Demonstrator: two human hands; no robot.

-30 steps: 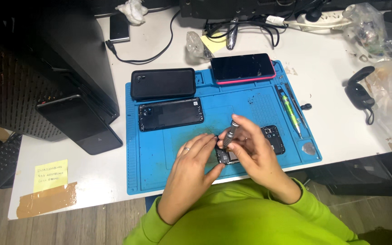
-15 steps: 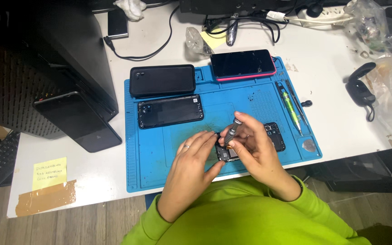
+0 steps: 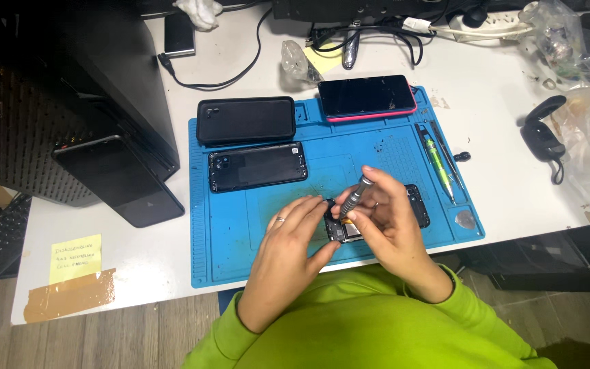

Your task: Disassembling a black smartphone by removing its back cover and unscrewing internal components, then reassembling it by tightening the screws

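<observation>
The person's right hand (image 3: pixel 384 222) grips a grey screwdriver (image 3: pixel 353 197) between thumb and fingers, the tool tilted with its tip pointing down to the left onto an opened phone (image 3: pixel 377 217) that lies near the front edge of a blue work mat (image 3: pixel 240 225). The left hand (image 3: pixel 291 246), a ring on one finger, rests on the mat just left of the phone, its fingertips (image 3: pixel 324 205) pressed against the phone's left end and its thumb curled under the front edge, so it steadies the phone rather than lifting it. Much of the phone is hidden under the two hands; only its dark right end and a part of its open inside show. Both sleeves are bright green. Farther back on the mat lies a black back cover (image 3: pixel 257 166), and behind it a black phone case (image 3: pixel 246 120) straddles the mat's rear left corner. A phone with a pink rim (image 3: pixel 367 97) lies screen up at the mat's rear edge. Along the right side of the mat sit a green-handled tool (image 3: pixel 435 156) and a thin pair of tweezers (image 3: pixel 449 162) side by side, with a small guitar-pick-shaped pry tool (image 3: pixel 467 219) near the front right corner. The mat lies on a white table (image 3: pixel 500 116). To the left stands a black computer tower (image 3: pixel 49 89), and a dark phone (image 3: pixel 121 179) lies at its base. A yellow sticky note (image 3: pixel 75 257) is stuck near the table's front left corner, with a strip of brown tape (image 3: pixel 69 295) just below it. A black cable (image 3: pixel 220 75) runs across the back of the table.
</observation>
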